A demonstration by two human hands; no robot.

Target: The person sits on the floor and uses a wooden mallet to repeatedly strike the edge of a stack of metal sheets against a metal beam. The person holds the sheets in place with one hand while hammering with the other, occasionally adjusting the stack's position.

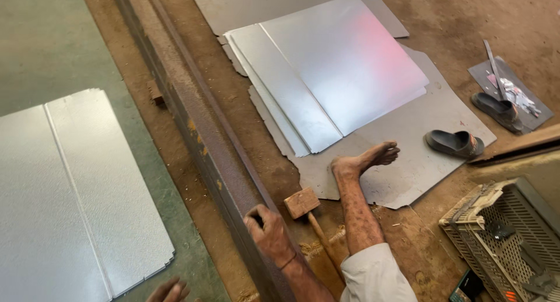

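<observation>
My right hand (pixel 269 233) curls over the top edge of a long rusty steel rail (pixel 201 133) that runs diagonally across the dirt floor. Just right of that hand lies a wooden mallet (pixel 301 202), its handle pointing toward me. My bare foot (pixel 367 158) and lower leg stretch past the mallet onto a flat grey metal sheet (pixel 408 133). Only the fingers of my left hand (pixel 169 291) show at the bottom edge; they are spread and hold nothing, close to the corner of a stack of shiny folded metal sheets (pixel 70 197).
A second pile of shiny creased sheets (pixel 332 69) lies beyond my foot. Two dark sandals (pixel 455 143) (pixel 496 108) rest at the right, beside a thin metal strip (pixel 494 69). A pale plastic crate (pixel 507 232) stands at the lower right, under a wooden plank (pixel 519 144).
</observation>
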